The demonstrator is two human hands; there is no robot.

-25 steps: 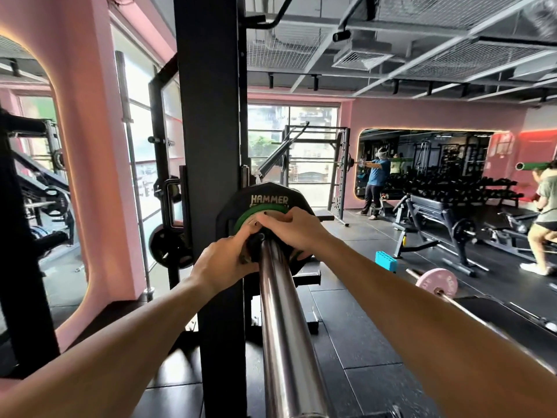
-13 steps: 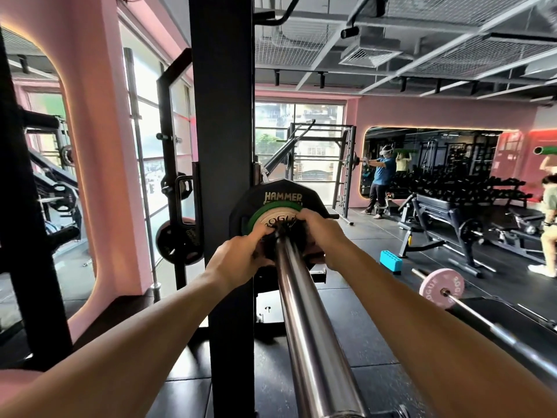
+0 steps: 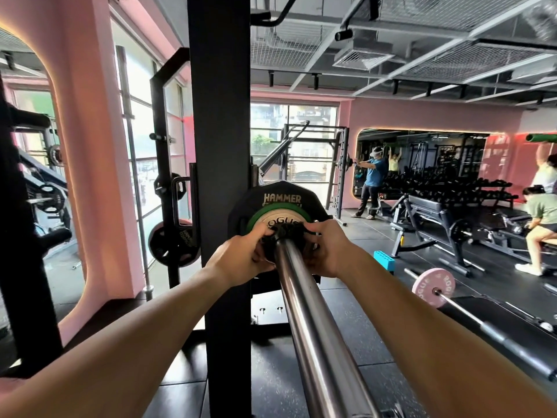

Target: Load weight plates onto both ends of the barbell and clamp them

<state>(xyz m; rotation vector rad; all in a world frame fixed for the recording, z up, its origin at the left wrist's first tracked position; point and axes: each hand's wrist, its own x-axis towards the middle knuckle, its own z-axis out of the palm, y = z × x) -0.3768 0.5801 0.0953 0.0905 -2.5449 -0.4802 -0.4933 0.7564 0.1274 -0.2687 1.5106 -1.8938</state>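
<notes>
gym | squat rack (image 3: 219, 146) | dumbbell rack (image 3: 452, 190) | benches (image 3: 428, 206) | wall mirror (image 3: 422, 152)

A polished steel barbell sleeve (image 3: 304, 321) is seen end-on. On it, a black Hammer plate (image 3: 281, 196), a green-rimmed tan plate (image 3: 271, 217) and a black clamp collar (image 3: 286, 236) are stacked.

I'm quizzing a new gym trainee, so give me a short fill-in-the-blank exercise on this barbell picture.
1. Both hands grip a black ____ on the steel bar.
2. The big black plate reads ____.
3. The left hand and right hand sit on ____ sides of the bar.
4. The plate on the floor bar is ____.

Missing words: clamp; HAMMER; opposite; pink
</notes>
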